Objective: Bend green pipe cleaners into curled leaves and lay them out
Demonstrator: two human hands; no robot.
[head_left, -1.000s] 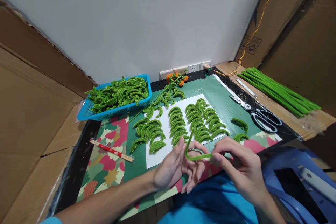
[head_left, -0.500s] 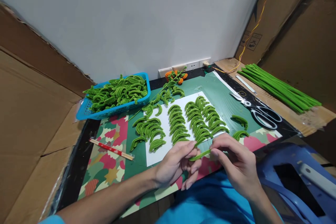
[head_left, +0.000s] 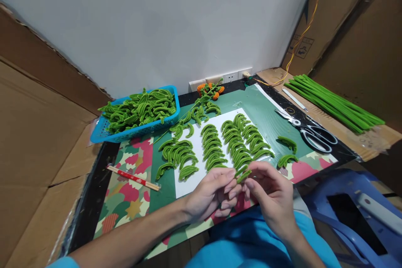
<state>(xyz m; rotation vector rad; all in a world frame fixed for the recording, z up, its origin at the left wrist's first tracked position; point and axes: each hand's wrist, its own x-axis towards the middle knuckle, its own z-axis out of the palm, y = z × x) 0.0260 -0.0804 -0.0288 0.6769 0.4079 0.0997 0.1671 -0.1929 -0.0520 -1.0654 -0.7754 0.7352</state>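
In the head view, my left hand (head_left: 215,194) and my right hand (head_left: 272,194) meet at the front edge of the white sheet (head_left: 184,190). Between their fingertips is a short, fuzzy green pipe cleaner piece (head_left: 243,175). Thumb and index finger of each hand close on its ends; part of it is hidden by the fingers. Just beyond, curved green pipe cleaner leaves (head_left: 234,142) lie in rows on the sheet. Two more green leaves (head_left: 287,160) rest to the right of my right hand.
A blue basket (head_left: 135,132) heaped with green leaves stands at back left. Wrapped chopsticks (head_left: 133,178) lie at left. Scissors (head_left: 309,132), a white pen (head_left: 294,99) and long green pipe cleaners (head_left: 334,102) are at right. An orange-and-green sprig (head_left: 211,90) lies near the wall.
My right hand has moved left, closer to my left hand. The green strip that stretched between them now shows as a shorter, bent piece at the fingertips.
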